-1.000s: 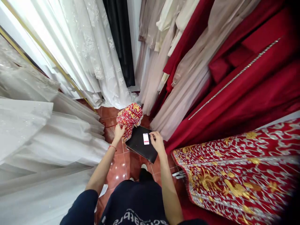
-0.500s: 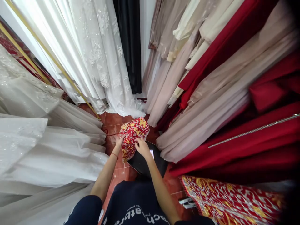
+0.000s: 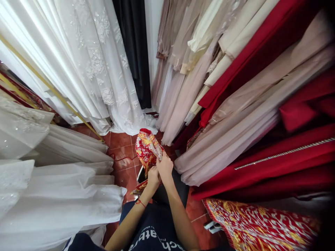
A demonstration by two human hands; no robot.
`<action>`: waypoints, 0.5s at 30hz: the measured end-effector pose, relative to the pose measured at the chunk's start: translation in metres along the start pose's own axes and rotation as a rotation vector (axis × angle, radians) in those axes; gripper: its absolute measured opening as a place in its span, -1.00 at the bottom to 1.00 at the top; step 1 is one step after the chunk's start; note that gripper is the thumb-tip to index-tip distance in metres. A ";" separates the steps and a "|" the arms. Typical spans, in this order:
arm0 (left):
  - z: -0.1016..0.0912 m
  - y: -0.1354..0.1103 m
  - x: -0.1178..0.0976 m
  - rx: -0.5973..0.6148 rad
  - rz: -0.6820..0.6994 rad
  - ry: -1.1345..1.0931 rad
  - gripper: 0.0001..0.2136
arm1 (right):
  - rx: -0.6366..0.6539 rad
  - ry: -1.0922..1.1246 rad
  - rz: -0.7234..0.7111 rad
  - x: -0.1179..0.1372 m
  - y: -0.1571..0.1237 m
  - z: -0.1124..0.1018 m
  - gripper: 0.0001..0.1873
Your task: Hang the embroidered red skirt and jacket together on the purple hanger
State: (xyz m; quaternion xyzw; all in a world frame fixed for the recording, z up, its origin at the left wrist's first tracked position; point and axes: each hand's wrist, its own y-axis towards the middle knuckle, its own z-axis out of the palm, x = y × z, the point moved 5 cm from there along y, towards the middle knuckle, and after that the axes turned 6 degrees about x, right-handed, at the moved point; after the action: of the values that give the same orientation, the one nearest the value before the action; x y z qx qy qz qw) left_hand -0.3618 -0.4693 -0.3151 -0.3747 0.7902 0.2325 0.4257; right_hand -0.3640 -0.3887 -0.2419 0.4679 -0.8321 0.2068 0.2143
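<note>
A red cloth with yellow and white patterning is bunched up in front of me over the tiled floor. My left hand is closed on its lower part, and a strip of the cloth hangs below that wrist. Close beside it, my right hand grips the cloth's right side with the fingers wrapped round. The fingertips of both hands are partly hidden. A red string bracelet circles my left wrist. Under the hands lies a dark flat surface.
White gowns hang at left, and a lace gown hangs ahead. Blush gowns and red garments line the right. Another red patterned cloth lies low at right. A yellow pole slants at left. Tiled floor shows between.
The cloth has turned from spread out to a narrower, folded bunch. My left hand has moved right and down, close to my right hand. The view has shifted slightly.
</note>
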 end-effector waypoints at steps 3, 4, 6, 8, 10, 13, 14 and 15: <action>0.000 -0.004 -0.010 0.086 0.002 -0.031 -0.76 | -0.034 0.041 0.030 -0.023 0.000 -0.009 -0.65; -0.001 -0.006 -0.013 0.138 0.024 -0.054 -0.72 | -0.045 0.062 0.034 -0.033 -0.003 -0.012 -0.67; 0.001 -0.011 -0.017 0.305 0.073 -0.187 -0.63 | -0.075 0.114 0.031 -0.053 -0.015 -0.020 -0.70; 0.003 -0.014 -0.012 0.462 0.052 -0.416 -0.60 | -0.124 0.176 0.020 -0.073 -0.034 -0.033 -0.68; 0.005 -0.014 0.000 0.510 -0.033 -0.587 -0.59 | -0.197 0.249 0.003 -0.091 -0.061 -0.050 -0.63; 0.010 -0.011 0.017 0.361 -0.112 -0.533 -0.54 | -0.304 0.349 -0.003 -0.109 -0.107 -0.074 -0.58; 0.014 -0.012 0.019 0.313 -0.114 -0.493 -0.50 | -0.317 0.361 0.010 -0.112 -0.121 -0.081 -0.58; 0.020 -0.016 0.018 0.289 -0.115 -0.466 -0.44 | -0.324 0.367 0.029 -0.112 -0.135 -0.086 -0.58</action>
State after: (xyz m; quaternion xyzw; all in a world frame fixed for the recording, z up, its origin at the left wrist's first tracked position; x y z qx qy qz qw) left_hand -0.3456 -0.4720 -0.3419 -0.2908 0.6734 0.1727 0.6573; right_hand -0.1799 -0.3285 -0.2136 0.3703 -0.8080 0.1554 0.4311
